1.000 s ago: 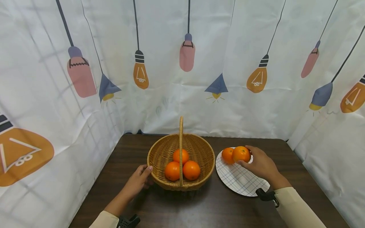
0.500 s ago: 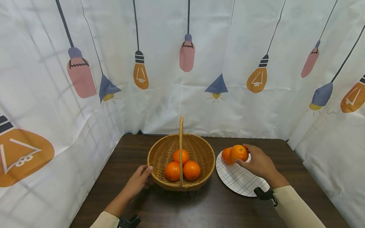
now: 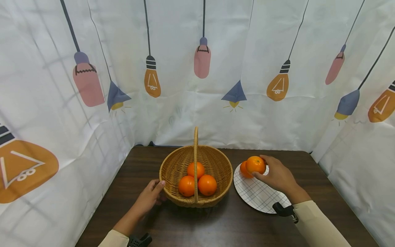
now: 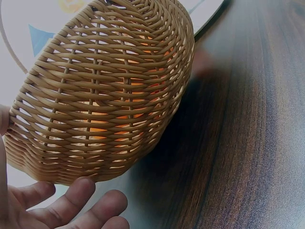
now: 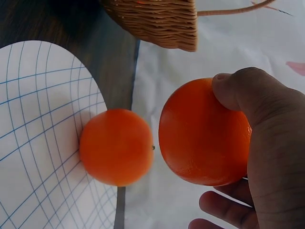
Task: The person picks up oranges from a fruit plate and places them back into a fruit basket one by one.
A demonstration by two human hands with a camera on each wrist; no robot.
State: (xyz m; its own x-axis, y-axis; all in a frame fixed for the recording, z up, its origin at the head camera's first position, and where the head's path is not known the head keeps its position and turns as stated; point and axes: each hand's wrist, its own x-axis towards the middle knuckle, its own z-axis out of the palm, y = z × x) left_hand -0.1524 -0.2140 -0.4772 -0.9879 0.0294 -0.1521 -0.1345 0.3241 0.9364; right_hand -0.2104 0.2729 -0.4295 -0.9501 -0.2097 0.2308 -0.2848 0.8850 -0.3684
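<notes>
My right hand (image 3: 279, 175) grips an orange (image 3: 255, 165) between thumb and fingers, raised over a round white plate (image 3: 262, 197) with a blue grid. A second orange (image 5: 116, 147) lies on the plate, partly covered by the held one in the head view. My left hand (image 3: 151, 196) holds the left rim of a wicker basket (image 3: 172, 168), thumb over the edge and fingers spread under its outer side in the left wrist view. Inside the basket sit three oranges (image 3: 207, 185), below its tall handle (image 3: 195, 144).
Everything stands on a dark wooden table (image 3: 197, 226). A white curtain (image 3: 172, 116) printed with lamps and bulbs hangs behind the table and along both sides. The basket stands just left of the plate, its handle arching upward.
My right hand has moved slightly left and up with the orange, which now covers more of the orange on the plate. The left hand and basket have stayed in place.
</notes>
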